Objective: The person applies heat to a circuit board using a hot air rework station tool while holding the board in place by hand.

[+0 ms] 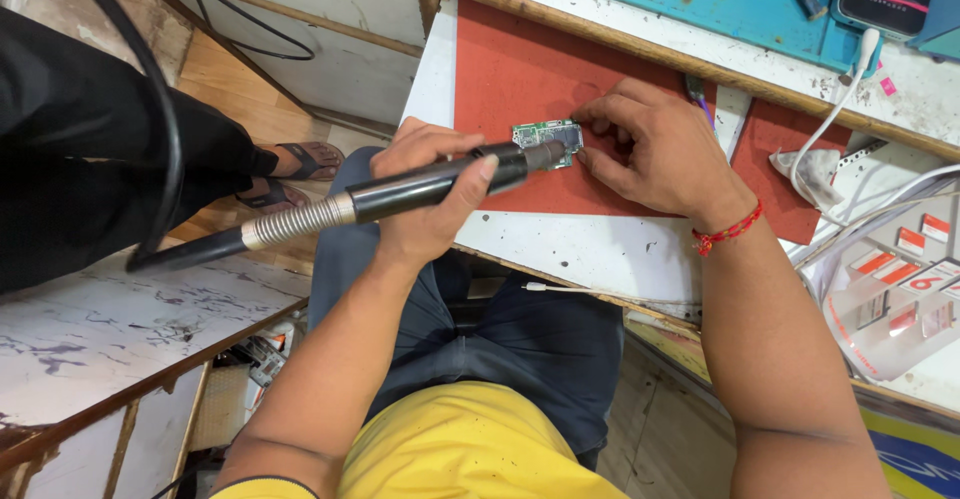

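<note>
Left hand (425, 194) clamped round black hot-air wand (440, 181), nozzle just over small green circuit board (548, 141) lying on red mat (500, 69); right hand (655, 149) pins the board's right edge. Judgement: keep the nozzle off the fingertips, hold it steady above one spot. Nozzle tip and board's right side hidden; components too small to read

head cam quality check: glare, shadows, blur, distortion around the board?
Head view: light even and soft, only faint shadows under the hands on the red mat; mild sheen along the black handpiece in the left hand; circuit board sharp enough to show as green but its parts too small to read; right hand covers its edge; frame is tilted, bench edges run diagonal.
</note>
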